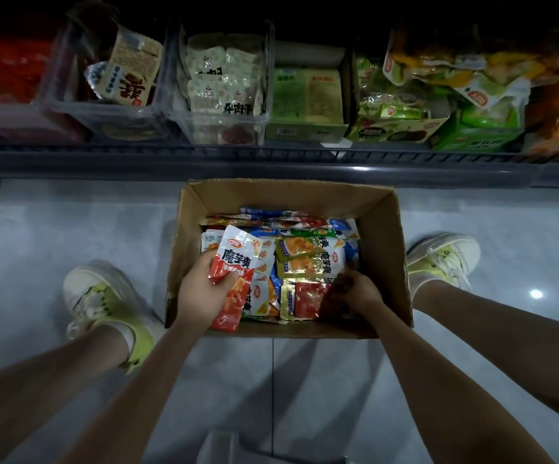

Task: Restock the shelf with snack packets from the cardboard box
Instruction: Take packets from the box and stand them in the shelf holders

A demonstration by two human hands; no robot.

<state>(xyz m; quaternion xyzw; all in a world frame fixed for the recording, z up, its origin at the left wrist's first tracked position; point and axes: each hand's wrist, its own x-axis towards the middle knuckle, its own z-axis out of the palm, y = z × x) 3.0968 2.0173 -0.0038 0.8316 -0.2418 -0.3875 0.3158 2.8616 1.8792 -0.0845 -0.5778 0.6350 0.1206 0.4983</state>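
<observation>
An open cardboard box stands on the floor between my feet, filled with several snack packets in red, blue, green and gold. My left hand grips a stack of red and white packets over the box's left side. My right hand reaches into the near right corner, fingers curled down among dark red packets; whether it holds one is hidden. The shelf runs across the top, low and dark.
On the shelf stand clear plastic bins with beige packets, a green carton and piles of green and orange bags. My yellow-green shoes flank the box on grey floor tiles.
</observation>
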